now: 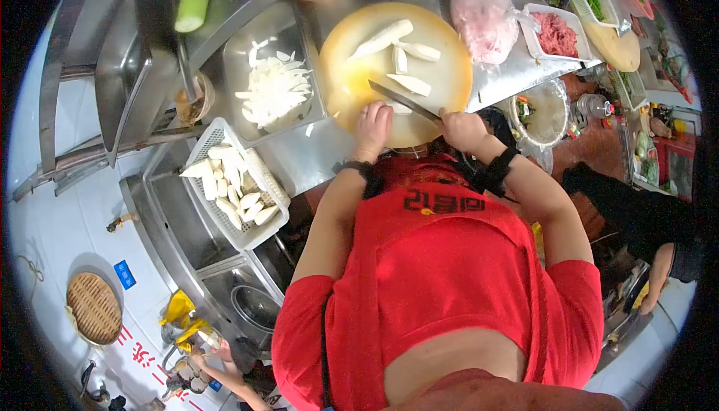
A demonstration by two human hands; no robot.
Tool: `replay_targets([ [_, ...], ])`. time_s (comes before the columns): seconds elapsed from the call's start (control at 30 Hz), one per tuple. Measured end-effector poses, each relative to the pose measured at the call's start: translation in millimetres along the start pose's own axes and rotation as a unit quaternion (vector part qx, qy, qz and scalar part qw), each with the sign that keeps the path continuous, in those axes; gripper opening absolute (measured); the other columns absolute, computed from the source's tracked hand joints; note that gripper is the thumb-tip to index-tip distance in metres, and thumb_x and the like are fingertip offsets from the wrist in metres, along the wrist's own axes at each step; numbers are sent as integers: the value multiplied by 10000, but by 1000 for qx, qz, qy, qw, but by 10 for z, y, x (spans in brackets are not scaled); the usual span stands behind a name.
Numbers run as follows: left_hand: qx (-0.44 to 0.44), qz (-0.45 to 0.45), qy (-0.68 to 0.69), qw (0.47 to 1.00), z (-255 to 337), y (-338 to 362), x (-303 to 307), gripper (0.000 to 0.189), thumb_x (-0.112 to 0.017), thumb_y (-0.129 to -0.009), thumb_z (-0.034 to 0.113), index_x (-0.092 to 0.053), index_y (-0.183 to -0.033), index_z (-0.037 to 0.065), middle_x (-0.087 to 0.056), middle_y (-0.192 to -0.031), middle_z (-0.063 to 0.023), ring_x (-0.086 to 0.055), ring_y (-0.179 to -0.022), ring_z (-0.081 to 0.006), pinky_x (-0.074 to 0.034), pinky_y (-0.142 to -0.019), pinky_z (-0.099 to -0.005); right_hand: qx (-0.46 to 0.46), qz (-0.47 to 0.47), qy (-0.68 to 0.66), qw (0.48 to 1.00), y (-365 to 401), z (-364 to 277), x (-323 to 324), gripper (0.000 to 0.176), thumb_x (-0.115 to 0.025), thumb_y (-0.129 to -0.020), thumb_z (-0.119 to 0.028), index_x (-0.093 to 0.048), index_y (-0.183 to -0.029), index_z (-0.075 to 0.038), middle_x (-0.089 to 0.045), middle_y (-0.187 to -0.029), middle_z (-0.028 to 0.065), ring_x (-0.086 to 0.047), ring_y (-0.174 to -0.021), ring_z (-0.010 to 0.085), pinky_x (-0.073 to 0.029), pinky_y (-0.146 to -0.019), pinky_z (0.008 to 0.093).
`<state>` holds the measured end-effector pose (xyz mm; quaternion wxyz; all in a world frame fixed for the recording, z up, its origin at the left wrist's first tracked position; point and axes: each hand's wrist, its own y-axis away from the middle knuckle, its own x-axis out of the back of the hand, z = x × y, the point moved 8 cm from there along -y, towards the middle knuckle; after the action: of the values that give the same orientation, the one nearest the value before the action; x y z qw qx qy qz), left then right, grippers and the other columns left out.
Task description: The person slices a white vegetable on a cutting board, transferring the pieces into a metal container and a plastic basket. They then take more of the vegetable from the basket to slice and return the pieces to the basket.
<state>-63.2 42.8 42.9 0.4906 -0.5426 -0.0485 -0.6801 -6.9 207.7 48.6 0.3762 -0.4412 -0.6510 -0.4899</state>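
On a round yellowish cutting board (348,32), my right hand (464,132) is closed around the handle of a knife (404,101). The blade points up and left, over a white vegetable piece (401,107). My left hand (373,128) rests on the board beside that piece, its fingers bent and pressed together at the left of the blade; what lies under them is mostly hidden. Several peeled white pieces (383,38) lie farther up on the board. Left of the board, a metal tray (318,104) holds many white slices (275,89).
A white basket (262,242) of peeled pieces stands over the sink (206,224) at left. Right of the board are a pink plastic bag (485,21), a tray of minced meat (558,35) and a lined bin (541,115). Other people's arms (657,280) show at lower right and lower left.
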Motion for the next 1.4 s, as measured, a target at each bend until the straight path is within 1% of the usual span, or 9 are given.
replay_targets([
  [0.23,5,17,8,1000,2,42,-5,87,-627,-787,122,-587,-850,78,-555,-947,-71,-552,-869,-283,-463,-726,-385,23,35,-32,999,66,-62,38,230,-479,-871,-232,-525,-902,-9,-629,-648,167,-640,-573,308,-512,-501,417],
  [0.53,15,16,21,1000,-45,51,-44,103,-631,-775,108,-577,-858,77,-549,-940,-80,-540,-878,-285,-453,-752,-376,6,14,-36,999,74,-114,213,303,-452,-905,-303,-529,-902,-9,-633,-691,186,-641,-623,331,-514,-535,432],
  [0.67,1,12,8,1000,-7,-28,15,99,-627,-777,102,-574,-857,79,-546,-930,-72,-540,-861,-277,-453,-749,-370,-5,9,-27,1000,-70,-79,-55,304,-459,-901,-300,-542,-890,-8,-633,-700,187,-638,-634,338,-516,-566,438],
  [0.87,5,24,14,1000,-13,16,-8,96,-625,-776,95,-571,-854,78,-542,-919,-72,-536,-848,-272,-451,-746,-368,2,6,-35,999,81,-141,304,262,-468,-882,-259,-547,-896,-10,-636,-708,189,-640,-638,341,-518,-565,442],
  [1.0,5,10,3,1000,-39,24,-38,101,-634,-781,106,-581,-858,66,-552,-935,-80,-538,-858,-279,-442,-759,-375,3,14,-37,999,-103,-93,-168,211,-471,-852,-201,-545,-901,-10,-635,-708,190,-641,-643,337,-516,-564,442],
  [1.1,10,3,25,1000,-39,15,-27,109,-636,-777,106,-581,-863,69,-553,-937,-86,-533,-877,-283,-432,-792,-374,21,75,-28,997,-97,-90,-98,283,-493,-889,-303,-521,-874,-21,-610,-643,192,-619,-593,357,-491,-530,454],
  [1.23,14,3,35,999,-12,-53,23,101,-621,-777,98,-579,-862,63,-552,-937,-88,-529,-891,-281,-423,-824,-386,-5,39,-40,998,7,52,70,287,-488,-890,-305,-516,-887,-19,-612,-649,194,-621,-607,361,-492,-546,464],
  [1.33,-33,-25,34,999,184,-168,108,105,-605,-777,104,-578,-873,70,-557,-956,-86,-530,-913,-277,-420,-842,-398,-39,16,-45,998,62,98,70,308,-473,-895,-322,-525,-896,-18,-623,-683,194,-627,-640,360,-498,-573,460],
  [1.4,-131,-105,28,985,383,-202,48,59,-562,-798,100,-604,-839,108,-557,-987,-76,-529,-955,-275,-422,-843,-391,-52,7,-56,997,65,89,45,329,-458,-900,-339,-536,-903,-19,-635,-716,192,-635,-670,355,-505,-597,453],
])
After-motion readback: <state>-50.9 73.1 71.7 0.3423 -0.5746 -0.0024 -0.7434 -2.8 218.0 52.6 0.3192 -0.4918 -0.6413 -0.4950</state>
